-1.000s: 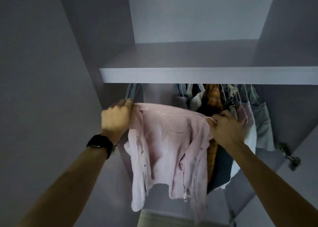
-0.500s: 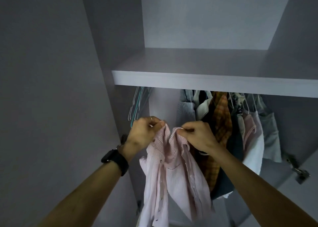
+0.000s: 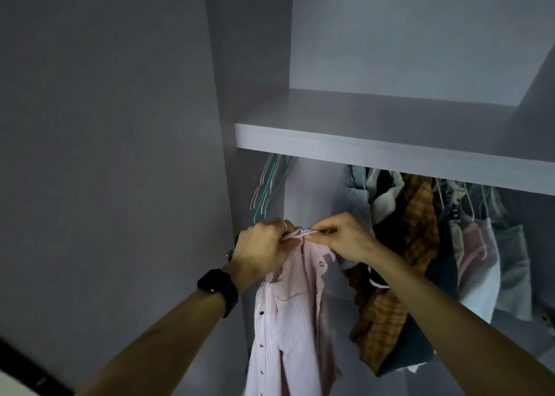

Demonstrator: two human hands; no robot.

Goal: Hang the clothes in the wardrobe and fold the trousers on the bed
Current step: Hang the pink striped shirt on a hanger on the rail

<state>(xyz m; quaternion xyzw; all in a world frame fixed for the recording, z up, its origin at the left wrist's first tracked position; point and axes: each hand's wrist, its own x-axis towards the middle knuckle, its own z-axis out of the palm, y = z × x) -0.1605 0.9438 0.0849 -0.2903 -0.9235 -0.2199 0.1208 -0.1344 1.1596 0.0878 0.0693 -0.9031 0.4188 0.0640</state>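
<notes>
Both hands meet at the collar of a pink striped shirt (image 3: 288, 320), held up in the near left part of the open wardrobe, just under the shelf (image 3: 360, 152). The left hand (image 3: 264, 248) is curled round the bunched collar on its left side, with a ring (image 3: 284, 225) on one finger and a dark watch (image 3: 219, 287) on the wrist. The right hand (image 3: 345, 239) pinches the collar from the right between thumb and fingertips, the two hands almost touching. A thin pale line runs between them at the collar; whether it is a hanger wire or a fabric edge cannot be told. The shirt hangs straight down from this grip, its front open and a row of dark buttons showing along the left edge. Above and left of the hands, a cluster of empty hangers (image 3: 267, 185), teal and white, hangs below the shelf beside the wardrobe's left wall. To the right, well apart from the shirt's body, other clothes hang in a crowded row: an orange plaid garment (image 3: 417, 230) nearest, then dark, pink and white (image 3: 483, 275) pieces farther right.
</notes>
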